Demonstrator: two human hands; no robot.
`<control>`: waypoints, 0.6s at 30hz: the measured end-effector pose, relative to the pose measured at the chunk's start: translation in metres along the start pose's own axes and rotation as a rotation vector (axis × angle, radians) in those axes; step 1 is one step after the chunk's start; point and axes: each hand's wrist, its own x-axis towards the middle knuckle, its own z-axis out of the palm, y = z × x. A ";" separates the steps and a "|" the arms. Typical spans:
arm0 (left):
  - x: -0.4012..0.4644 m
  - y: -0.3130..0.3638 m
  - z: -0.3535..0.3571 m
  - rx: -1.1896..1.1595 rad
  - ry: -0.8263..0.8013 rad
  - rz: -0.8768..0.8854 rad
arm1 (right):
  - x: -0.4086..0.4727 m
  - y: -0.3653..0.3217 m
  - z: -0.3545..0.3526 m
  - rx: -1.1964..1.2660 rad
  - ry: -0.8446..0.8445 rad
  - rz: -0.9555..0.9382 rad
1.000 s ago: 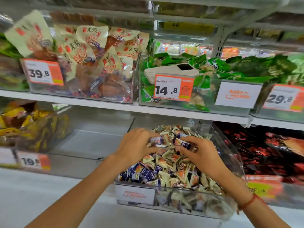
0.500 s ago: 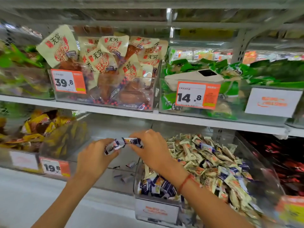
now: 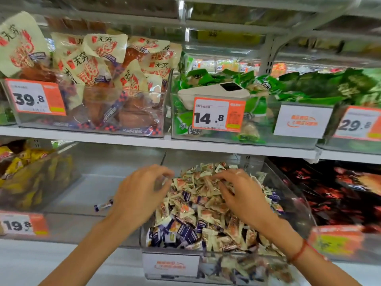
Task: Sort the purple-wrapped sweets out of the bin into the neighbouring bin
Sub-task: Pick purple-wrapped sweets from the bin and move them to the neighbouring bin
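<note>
While only 1 purple-wrapped sweet [image 3: 103, 205] is seen in the neighbouring bin [image 3: 86, 203], many are left in the full bin [image 3: 296, 205]. Nothing is gripped: the left hand [image 3: 140, 195] hovers loosely curled, the right hand [image 3: 243, 195] is spread over the pile.

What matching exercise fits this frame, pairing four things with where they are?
Things:
1. left hand
2. right hand
3. lone purple-wrapped sweet
4. white device

Places:
A. on the green packets, upper shelf
B. fingers down on the mixed sweets
C. on the floor of the neighbouring bin
D. above the wall between the two bins, holding nothing

Pairs: 1-D, 2-B, 3-C, 4-A
</note>
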 end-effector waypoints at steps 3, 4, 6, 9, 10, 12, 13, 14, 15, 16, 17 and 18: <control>0.001 0.023 0.032 -0.052 -0.178 0.130 | 0.003 0.034 -0.010 -0.093 -0.060 0.104; 0.001 0.026 0.041 -0.048 -0.237 0.166 | 0.006 0.041 -0.010 -0.116 -0.088 0.118; 0.001 0.028 0.056 0.050 -0.339 0.219 | 0.016 0.052 -0.004 -0.172 -0.168 0.132; -0.003 0.021 0.059 0.186 -0.335 0.197 | 0.031 0.054 0.006 -0.284 -0.336 0.170; -0.005 0.017 0.057 0.178 -0.317 0.164 | 0.034 0.053 0.007 -0.289 -0.361 0.188; -0.008 0.014 0.052 0.137 -0.309 0.110 | 0.036 0.050 0.005 -0.261 -0.338 0.190; -0.009 0.013 0.050 0.112 -0.320 0.089 | 0.034 0.050 0.003 -0.227 -0.302 0.178; -0.007 0.014 0.049 0.088 -0.330 0.074 | 0.031 0.050 0.000 -0.174 -0.265 0.171; -0.005 0.016 0.048 0.076 -0.340 0.063 | 0.027 0.050 -0.002 -0.103 -0.232 0.168; -0.002 0.018 0.048 0.081 -0.347 0.058 | 0.022 0.050 -0.004 -0.039 -0.196 0.162; 0.001 0.020 0.049 0.110 -0.358 0.052 | 0.017 0.051 -0.006 0.002 -0.166 0.159; 0.006 0.022 0.051 0.169 -0.366 0.059 | 0.013 0.053 -0.008 0.025 -0.140 0.162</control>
